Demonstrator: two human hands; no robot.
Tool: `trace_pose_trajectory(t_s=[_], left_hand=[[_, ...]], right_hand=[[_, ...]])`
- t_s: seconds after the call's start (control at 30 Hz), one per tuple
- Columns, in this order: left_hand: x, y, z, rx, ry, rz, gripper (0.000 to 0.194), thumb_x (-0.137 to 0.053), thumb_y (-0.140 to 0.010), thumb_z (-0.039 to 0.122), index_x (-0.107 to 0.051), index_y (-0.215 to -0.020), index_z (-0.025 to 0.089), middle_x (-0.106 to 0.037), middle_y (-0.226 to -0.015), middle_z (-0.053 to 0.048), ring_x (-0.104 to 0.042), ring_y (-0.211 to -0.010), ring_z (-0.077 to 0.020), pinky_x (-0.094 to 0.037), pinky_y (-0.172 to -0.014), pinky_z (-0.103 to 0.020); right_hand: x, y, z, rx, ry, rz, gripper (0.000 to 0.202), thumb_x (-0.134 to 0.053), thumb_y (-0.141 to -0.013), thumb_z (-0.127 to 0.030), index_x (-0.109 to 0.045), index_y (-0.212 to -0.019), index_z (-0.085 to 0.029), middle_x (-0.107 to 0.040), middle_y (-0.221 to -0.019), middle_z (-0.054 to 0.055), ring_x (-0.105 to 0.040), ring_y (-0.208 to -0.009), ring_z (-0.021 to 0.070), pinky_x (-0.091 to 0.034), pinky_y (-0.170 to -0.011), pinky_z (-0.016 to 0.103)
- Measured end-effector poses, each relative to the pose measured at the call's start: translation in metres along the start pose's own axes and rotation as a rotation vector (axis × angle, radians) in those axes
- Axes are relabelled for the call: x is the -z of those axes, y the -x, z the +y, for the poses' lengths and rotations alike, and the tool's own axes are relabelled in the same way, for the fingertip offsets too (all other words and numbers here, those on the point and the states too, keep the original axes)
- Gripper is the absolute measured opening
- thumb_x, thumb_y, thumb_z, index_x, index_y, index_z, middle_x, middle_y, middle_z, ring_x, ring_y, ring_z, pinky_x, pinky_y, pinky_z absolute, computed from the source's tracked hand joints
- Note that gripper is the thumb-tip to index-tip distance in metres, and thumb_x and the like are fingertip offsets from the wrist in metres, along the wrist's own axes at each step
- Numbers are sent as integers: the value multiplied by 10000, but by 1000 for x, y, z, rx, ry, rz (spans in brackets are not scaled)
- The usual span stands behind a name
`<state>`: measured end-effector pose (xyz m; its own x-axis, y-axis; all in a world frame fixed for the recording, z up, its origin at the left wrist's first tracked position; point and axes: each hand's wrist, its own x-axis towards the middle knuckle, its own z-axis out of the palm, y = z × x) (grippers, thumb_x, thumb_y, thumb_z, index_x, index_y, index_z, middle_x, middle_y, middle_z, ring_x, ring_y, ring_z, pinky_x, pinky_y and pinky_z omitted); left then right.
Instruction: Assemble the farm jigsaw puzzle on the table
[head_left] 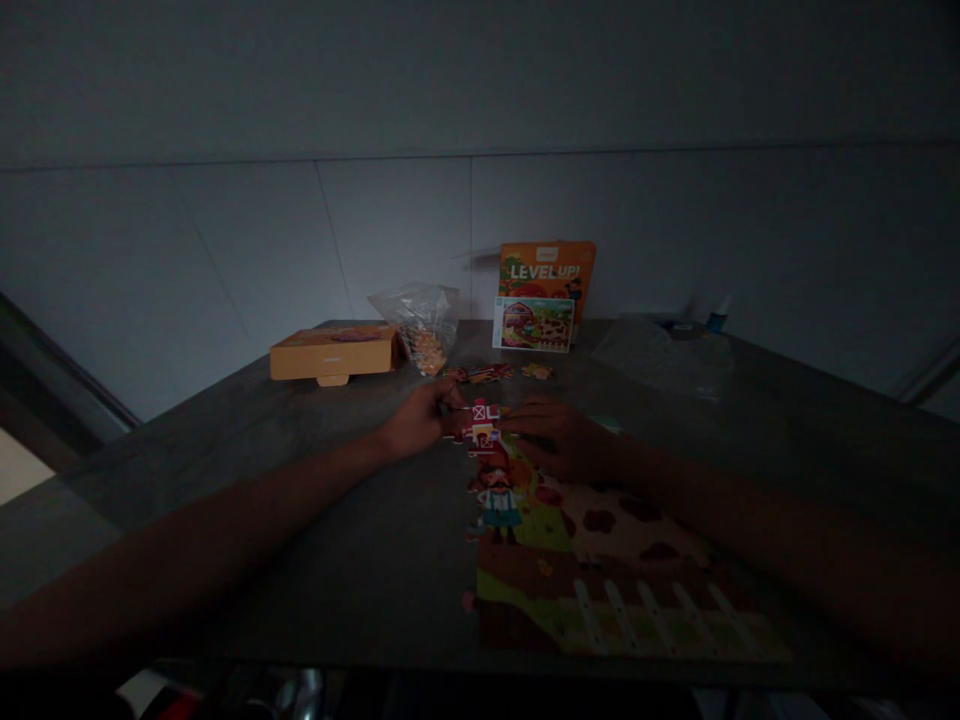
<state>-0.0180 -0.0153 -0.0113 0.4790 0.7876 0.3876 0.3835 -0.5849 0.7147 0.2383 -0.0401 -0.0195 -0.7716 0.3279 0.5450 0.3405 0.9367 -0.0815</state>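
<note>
A partly joined jigsaw puzzle (525, 600) lies on the table, showing a farmer, a spotted cow and a white fence. At its upper left corner is a red barn puzzle piece (480, 412) with a white cross pattern. My left hand (420, 415) pinches the left side of that piece, thumb and fingers together. From the other side, my right hand (559, 435) rests over the puzzle's top edge, its fingers stretched flat toward the same piece. Part of the puzzle is hidden beneath my right hand and forearm.
Several loose puzzle pieces (484, 373) lie just beyond my hands. Behind them stand a clear bag with pieces (427, 345), an orange box (334, 355), and a picture card (533, 325) leaning on an orange "LEVEL UP!" box (546, 262). Clear plastic wrapping (664, 360) sits at right.
</note>
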Motion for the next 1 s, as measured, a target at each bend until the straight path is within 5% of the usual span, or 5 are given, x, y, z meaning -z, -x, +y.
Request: trace_pose_trajectory(t_s=[0.17,0.33,0.57,0.8,1.0], left_hand=[[1,0,1,19,18,-22,158,-657,-796,258,-566,-735,145,-579,-657,16,-520,-594,-107,-400,-560,-217],[0,0,6,39,26,-54,242,-619,-800,182,-632,-1036,135,-584,-650,33,-540,-588,-113,-417,-573,-218],[12,-2,10,132,-91,-163,269,-516,-738,74,-702,-924,128,-697,-768,-20,-617,-657,-144,-453,-585,-221],[33,3,27,149,-522,-412,270,-537,-793,130,-728,-984,152,-723,-805,-34,-628,-679,-152,-450,-640,-232],[40,6,30,-149,-551,-408,247,-673,-823,329,-720,-1014,179,-701,-962,-74,-647,-854,-204,-480,-761,-282]], right_hand=[[0,0,-1,-12,-12,-20,356,-487,-920,-162,-630,-1246,-162,-687,-1110,121,-616,-986,228,-508,-871,417],[1,1,-1,-11,-16,-20,339,-479,-930,-170,-641,-1228,-174,-684,-1136,121,-618,-1009,224,-508,-883,418],[-1,2,2,-10,-14,-6,289,-504,-910,-149,-671,-1144,-177,-687,-1119,120,-624,-1031,221,-510,-904,411],[-2,2,2,-12,-38,0,260,-493,-920,-167,-679,-1101,-163,-682,-1107,128,-625,-1019,220,-520,-892,412],[-2,2,1,-18,-46,0,259,-493,-914,-157,-677,-1096,-169,-679,-1108,128,-627,-1017,216,-520,-892,414]])
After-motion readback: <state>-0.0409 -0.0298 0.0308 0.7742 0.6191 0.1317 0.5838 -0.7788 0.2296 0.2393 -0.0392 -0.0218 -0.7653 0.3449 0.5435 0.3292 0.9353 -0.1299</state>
